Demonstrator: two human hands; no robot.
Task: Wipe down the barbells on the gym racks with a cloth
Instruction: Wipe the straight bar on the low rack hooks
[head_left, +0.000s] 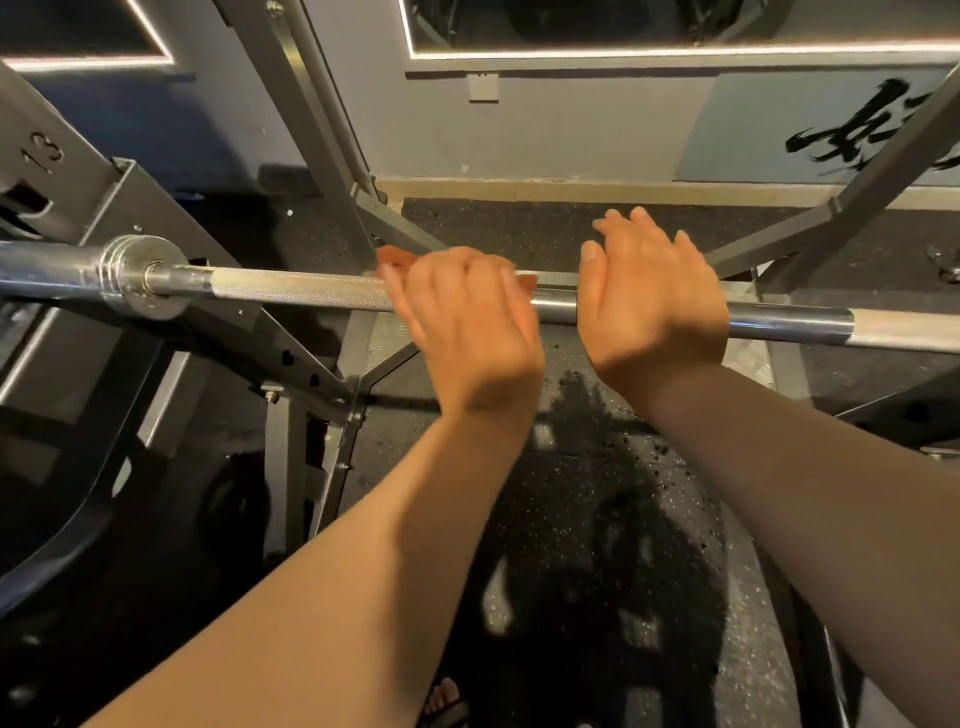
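At mid-shaft of the stiff, probably heavy silver steel barbell (291, 291), slide the soft orange cloth (387, 258) clamped in left grip (467, 322); right grip (654, 306) spread flat alongside.

Left hand (467, 322) grips cloth (388, 258) on barbell (291, 291).

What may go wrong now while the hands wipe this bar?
The cloth is mostly hidden inside the left hand, so bare skin may scrape the knurled bar. The right hand lies open over the bar without gripping, so the bar may roll as it is wiped.
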